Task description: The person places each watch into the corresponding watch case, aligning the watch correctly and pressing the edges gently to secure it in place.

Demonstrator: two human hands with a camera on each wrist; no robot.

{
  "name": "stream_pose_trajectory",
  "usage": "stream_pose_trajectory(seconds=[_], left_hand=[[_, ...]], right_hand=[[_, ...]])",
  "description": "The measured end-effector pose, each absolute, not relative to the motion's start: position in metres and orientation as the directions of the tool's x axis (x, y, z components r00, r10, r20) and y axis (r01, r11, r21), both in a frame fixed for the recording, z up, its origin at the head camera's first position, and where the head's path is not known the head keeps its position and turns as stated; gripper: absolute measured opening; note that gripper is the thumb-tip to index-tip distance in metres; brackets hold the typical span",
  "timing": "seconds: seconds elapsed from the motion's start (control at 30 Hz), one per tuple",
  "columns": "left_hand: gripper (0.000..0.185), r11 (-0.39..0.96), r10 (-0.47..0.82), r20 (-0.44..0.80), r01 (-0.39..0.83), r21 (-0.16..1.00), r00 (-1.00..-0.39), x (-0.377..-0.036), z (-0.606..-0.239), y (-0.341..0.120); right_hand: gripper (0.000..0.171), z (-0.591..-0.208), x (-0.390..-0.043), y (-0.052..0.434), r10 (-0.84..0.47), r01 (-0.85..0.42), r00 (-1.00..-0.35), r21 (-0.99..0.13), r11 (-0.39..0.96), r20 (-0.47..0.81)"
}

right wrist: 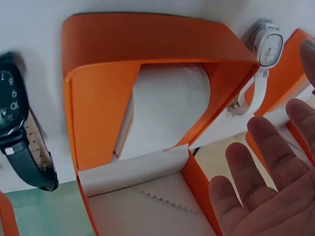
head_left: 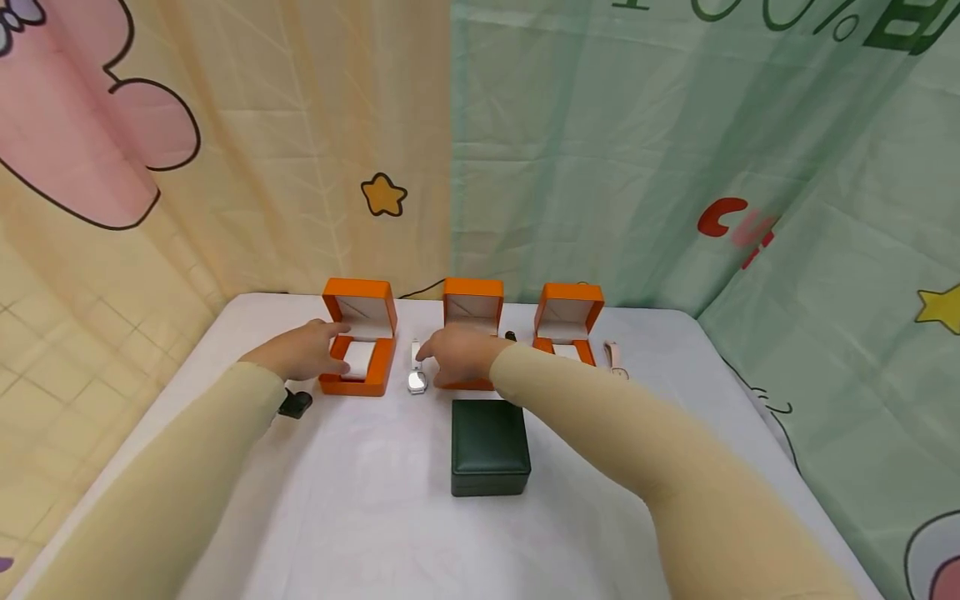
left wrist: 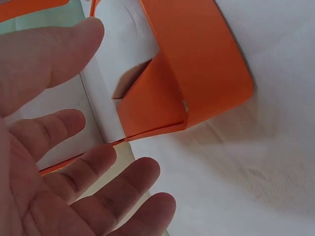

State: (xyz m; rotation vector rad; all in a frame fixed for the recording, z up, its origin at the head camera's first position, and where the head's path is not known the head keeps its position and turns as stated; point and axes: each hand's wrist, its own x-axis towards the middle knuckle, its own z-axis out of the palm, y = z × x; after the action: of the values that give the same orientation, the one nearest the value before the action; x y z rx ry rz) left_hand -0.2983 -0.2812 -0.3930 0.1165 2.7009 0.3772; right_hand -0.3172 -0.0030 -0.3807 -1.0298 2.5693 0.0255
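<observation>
Silver white-strapped wristwatch (head_left: 417, 372) flat on white surface (head_left: 360, 500), centre frame, between left open orange hinged box (head_left: 360, 337) and middle open orange box (head_left: 472, 312). Right hand (head_left: 461, 354) just beside watch, fingers (right wrist: 266, 162) spread, relaxed, holding nothing. Left hand (head_left: 303, 350) against left box front, fingers (left wrist: 98, 162) spread, straight. Closed dark green box (head_left: 490, 447) lower centre. Third orange box (head_left: 568, 325) right. Black-faced watch (right wrist: 15, 128) beside middle box.

Three open orange boxes (head_left: 360, 333), (head_left: 472, 312), (head_left: 567, 321) in a row. One closed dark green box (head_left: 490, 447) in front. Three watches: one white (head_left: 417, 379), one black (right wrist: 15, 128), one pink (head_left: 615, 357). Two hands (head_left: 303, 352), (head_left: 457, 354).
</observation>
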Motion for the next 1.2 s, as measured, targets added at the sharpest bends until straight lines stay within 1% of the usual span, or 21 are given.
stream_pose_trajectory(seconds=[0.17,0.3,0.47,0.7,0.97,1.2], left_hand=[[0.088,0.958,0.143,-0.414,0.021,0.286,-0.899,-0.3,-0.393,-0.281],[0.086,0.962,0.158,-0.415,0.045,0.269,-0.896,-0.301,-0.397,-0.283],[0.082,0.96,0.175,-0.413,0.062,0.273,-0.894,-0.303,-0.404,-0.285],[0.084,0.961,0.16,-0.434,0.04,0.273,-0.886,-0.307,-0.408,-0.286],[0.082,0.945,0.152,-0.44,0.0,0.326,-0.885,-0.309,-0.409,-0.287],[0.083,0.944,0.15,-0.433,-0.002,0.33,-0.889,-0.31,-0.409,-0.286]], right_hand=[[0.045,-0.388,-0.318,-0.009,-0.663,-0.683,-0.668,-0.075,0.727,-0.34],[0.046,-0.394,-0.319,-0.013,-0.665,-0.698,-0.663,-0.036,0.715,-0.344],[0.049,-0.399,-0.32,-0.016,-0.65,-0.686,-0.669,-0.037,0.727,-0.361],[0.051,-0.402,-0.32,-0.019,-0.664,-0.703,-0.655,-0.033,0.711,-0.36],[0.05,-0.408,-0.323,-0.024,-0.692,-0.739,-0.631,-0.001,0.674,-0.35],[0.047,-0.413,-0.325,-0.028,-0.697,-0.742,-0.631,0.004,0.67,-0.34]])
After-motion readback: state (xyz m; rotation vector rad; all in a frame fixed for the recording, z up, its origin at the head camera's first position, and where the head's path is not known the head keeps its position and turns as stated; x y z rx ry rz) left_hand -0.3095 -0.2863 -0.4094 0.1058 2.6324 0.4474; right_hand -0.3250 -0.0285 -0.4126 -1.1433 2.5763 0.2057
